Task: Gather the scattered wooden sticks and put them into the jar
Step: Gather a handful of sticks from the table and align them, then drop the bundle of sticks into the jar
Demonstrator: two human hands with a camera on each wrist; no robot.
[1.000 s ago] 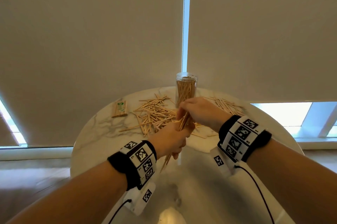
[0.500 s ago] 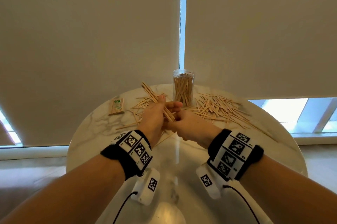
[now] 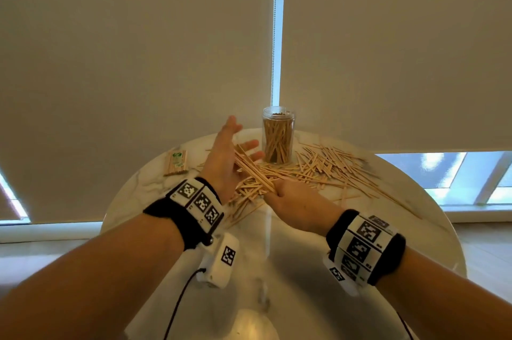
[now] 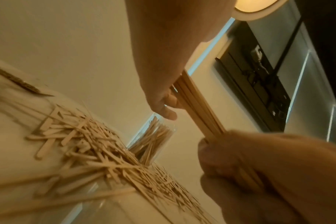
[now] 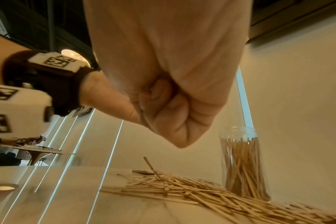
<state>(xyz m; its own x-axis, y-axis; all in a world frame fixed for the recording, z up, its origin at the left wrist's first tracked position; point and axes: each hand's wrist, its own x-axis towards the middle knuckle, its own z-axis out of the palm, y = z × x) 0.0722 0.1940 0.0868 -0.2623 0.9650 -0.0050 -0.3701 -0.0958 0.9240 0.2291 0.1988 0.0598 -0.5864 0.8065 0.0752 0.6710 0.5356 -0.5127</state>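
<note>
We see the right hand (image 3: 293, 202) fisted around the near end of a bundle of sticks (image 3: 253, 170), fingers curled tight on it; the right wrist view shows that same closed fist. The bundle's long axis runs from the fist up and away to the left, and its far end lies across the palm of the left hand (image 3: 224, 162). The left hand is spread, fingers straight, touching the bundle but not gripping it; it looks like it is squaring the ends, we judge.

The jar (image 3: 278, 136) stands upright at the far side of the desk (image 3: 401, 229), mouth open, already well filled with sticks. It sits just beyond and right of the bundle's far tip, just beside the left hand's fingertips. So the bundle points past the jar's left side, tilted rather than upright.

The coming move turns on this: the bundle must swing from slanted to near vertical and shift right to line up over the mouth. The right hand carries it; the left hand is nearer the jar and could steady it.

Loose sticks (image 3: 327, 170) lie scattered on the desk, under the hands and to the right of the jar. A small packet (image 3: 176, 163) lies well apart at left. Much remains to gather.
</note>
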